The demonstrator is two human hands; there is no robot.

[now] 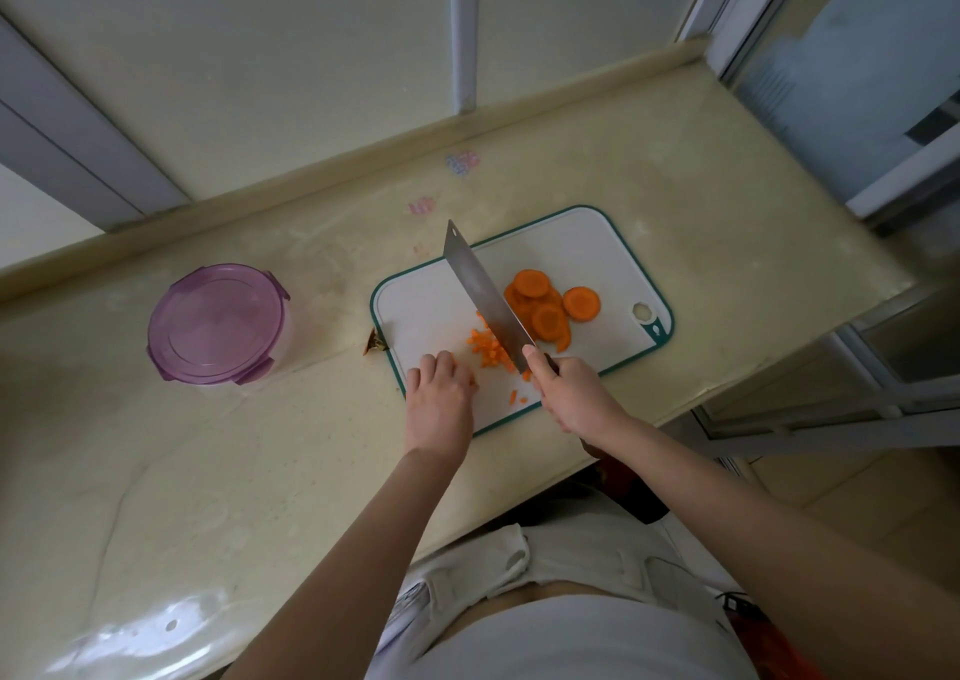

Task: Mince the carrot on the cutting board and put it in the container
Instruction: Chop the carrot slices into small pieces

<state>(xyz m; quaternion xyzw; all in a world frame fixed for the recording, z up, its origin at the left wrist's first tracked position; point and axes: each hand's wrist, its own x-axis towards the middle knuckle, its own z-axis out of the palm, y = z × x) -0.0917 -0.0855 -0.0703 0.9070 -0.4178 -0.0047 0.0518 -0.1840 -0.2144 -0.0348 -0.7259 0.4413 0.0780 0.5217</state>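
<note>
Head view: the right hand [569,393] wraps its fingers round the cleaver [483,290] handle, blade angled over the cutting board [597,243] centre, probably for dicing. The left hand [441,393] rests on the board's near-left with its fingers curled under. Whether they hold anything cannot be told. Diced carrot [485,349] lies between the hands, and carrot slices [545,305] wait beyond the blade. The lidded container [218,323] stands well left of the board.

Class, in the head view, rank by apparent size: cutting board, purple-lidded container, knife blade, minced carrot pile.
Largest to smallest:
1. cutting board
2. container
3. knife blade
4. minced carrot pile
The blade is longer but much narrower than the container.
</note>
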